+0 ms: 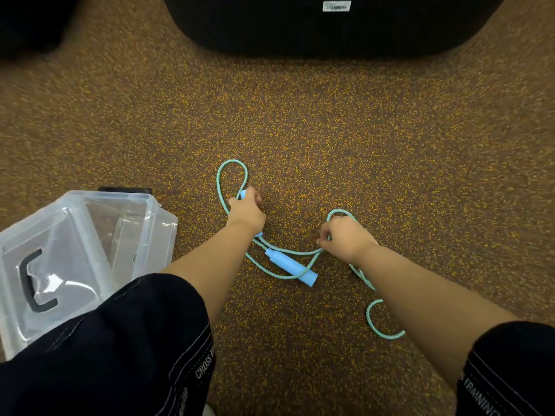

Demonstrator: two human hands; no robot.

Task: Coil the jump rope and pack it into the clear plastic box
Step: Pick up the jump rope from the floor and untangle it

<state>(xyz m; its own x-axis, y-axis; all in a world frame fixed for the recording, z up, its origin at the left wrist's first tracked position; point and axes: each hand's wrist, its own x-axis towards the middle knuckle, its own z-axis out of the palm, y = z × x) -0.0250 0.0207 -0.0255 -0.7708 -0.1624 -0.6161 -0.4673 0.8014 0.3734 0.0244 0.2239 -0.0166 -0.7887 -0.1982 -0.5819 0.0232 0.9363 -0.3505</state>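
Both hands are down on the speckled floor (pixel 300 130), just below centre. The left hand (pixel 246 210) has its grip wrapped tight round one blue handle (pixel 242 194) of the jump rope (pixel 231 160), with the handle's tip poking out past the knuckles toward 12 o'clock. From there a neat loop of the light blue cord arcs up and doubles back. The right hand (pixel 345 238), out toward 4 o'clock, has a narrow grip, fingers pinching the cord itself, with a small loop curling over its knuckles. Between the two wrists the second handle (pixel 289 267) lies flat on the floor, angled toward 5 o'clock, cord strands crossing over it. More cord trails under the right forearm and curls into a loose open hook at 5 o'clock. The rope is all out on the floor, none of it in the clear plastic box (pixel 156 211), which sits at 8 o'clock, just beside the left forearm. Its lid, with a black carry handle (pixel 30 280), is at the near side. At 12 o'clock sits a large black object (pixel 330 31) bearing a white label (pixel 336 6).
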